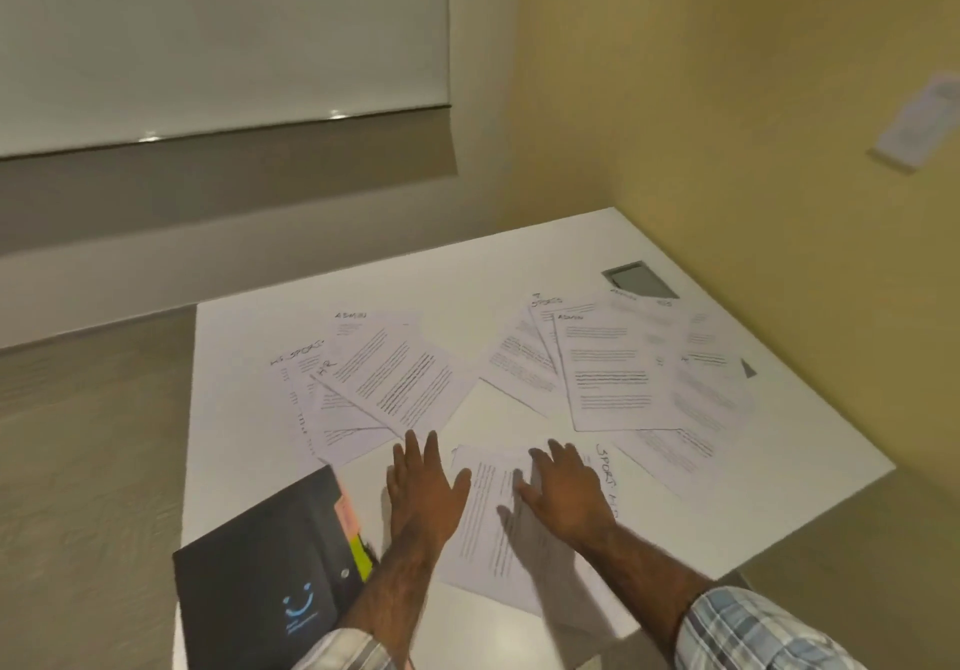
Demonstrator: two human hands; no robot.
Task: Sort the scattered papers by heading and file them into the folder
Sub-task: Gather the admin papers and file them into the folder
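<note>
Printed sheets with handwritten headings lie scattered over a white table (467,274). A left pile (384,383) shows ADMIN, HR and SPORTS. A right pile (613,373) is topped by an ADMIN sheet. A nearer sheet (498,529) headed SPORTS lies under both hands. My left hand (423,487) stretches forward with straight fingers over the table and that sheet's left edge. My right hand (563,487) lies flat on the same sheet, fingers spread. A black folder (270,570) with coloured tabs and a blue smile mark sits at the near left corner.
A grey cable hatch (639,280) is set into the table's far right corner. The yellow wall (727,97) runs close along the right side, carrying a small white plate (919,121). A roller blind (223,40) hangs behind. Floor lies left of the table.
</note>
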